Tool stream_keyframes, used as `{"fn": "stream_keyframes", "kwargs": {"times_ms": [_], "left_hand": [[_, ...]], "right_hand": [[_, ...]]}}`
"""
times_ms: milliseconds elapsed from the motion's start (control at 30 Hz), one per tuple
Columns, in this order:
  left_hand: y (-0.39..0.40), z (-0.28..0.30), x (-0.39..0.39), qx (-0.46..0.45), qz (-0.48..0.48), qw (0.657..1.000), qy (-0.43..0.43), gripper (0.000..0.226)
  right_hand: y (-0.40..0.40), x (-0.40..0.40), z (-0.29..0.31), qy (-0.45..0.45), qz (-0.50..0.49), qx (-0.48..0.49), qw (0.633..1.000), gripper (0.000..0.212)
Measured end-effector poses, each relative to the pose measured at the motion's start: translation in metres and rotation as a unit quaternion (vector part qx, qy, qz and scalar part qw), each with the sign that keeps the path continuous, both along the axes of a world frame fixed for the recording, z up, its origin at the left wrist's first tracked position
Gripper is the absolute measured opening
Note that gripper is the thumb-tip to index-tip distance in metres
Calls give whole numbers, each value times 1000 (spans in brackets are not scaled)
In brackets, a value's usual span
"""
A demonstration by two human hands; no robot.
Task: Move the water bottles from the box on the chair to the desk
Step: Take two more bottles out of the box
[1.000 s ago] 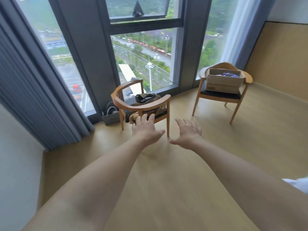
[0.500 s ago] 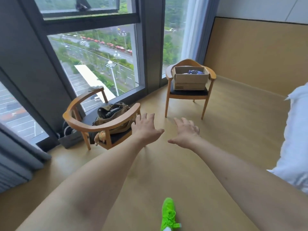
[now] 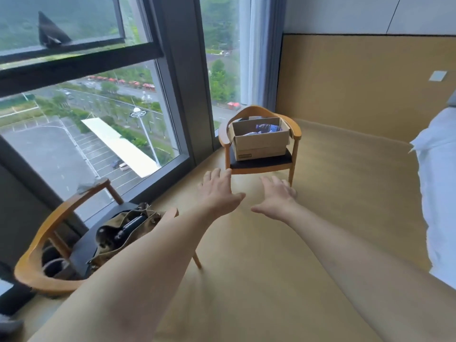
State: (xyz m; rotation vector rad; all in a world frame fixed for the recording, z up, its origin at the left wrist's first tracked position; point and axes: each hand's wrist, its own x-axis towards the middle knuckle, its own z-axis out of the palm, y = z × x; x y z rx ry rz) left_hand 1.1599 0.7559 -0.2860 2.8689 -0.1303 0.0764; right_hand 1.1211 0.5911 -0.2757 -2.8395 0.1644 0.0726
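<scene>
A brown cardboard box (image 3: 261, 145) stands open on the dark seat of a wooden armchair (image 3: 294, 130) near the window corner. Inside it I see the purple-blue tops of water bottles (image 3: 267, 127); how many is unclear. My left hand (image 3: 218, 191) and my right hand (image 3: 277, 197) are stretched out in front of me, palms down, fingers apart, holding nothing. Both hands hang over the floor, short of the chair's front edge. No desk is in view.
A second wooden armchair (image 3: 49, 233) with a khaki bag (image 3: 125, 230) on its seat stands close at my lower left. Tall windows (image 3: 98, 119) run along the left. A white bed edge (image 3: 441, 183) lies on the right. Wood floor stretches between them.
The view has swung right and moved forward: the chair with the box is now larger and centred ahead, and the bag chair has slid to the lower left. My hands stay open.
</scene>
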Motion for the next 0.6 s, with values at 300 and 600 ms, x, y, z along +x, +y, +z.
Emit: {"fn": "stream_keyframes", "kwargs": {"times_ms": [300,600], "left_hand": [[-37,-24,165,-11,-54,998,17,85],[-68,-36,377,-33,-88,995,32,77]], "right_hand": [[-38,145,-20,41,-38,-6,998,99],[-62,345,-34,60,-69,-17,996,97]]}}
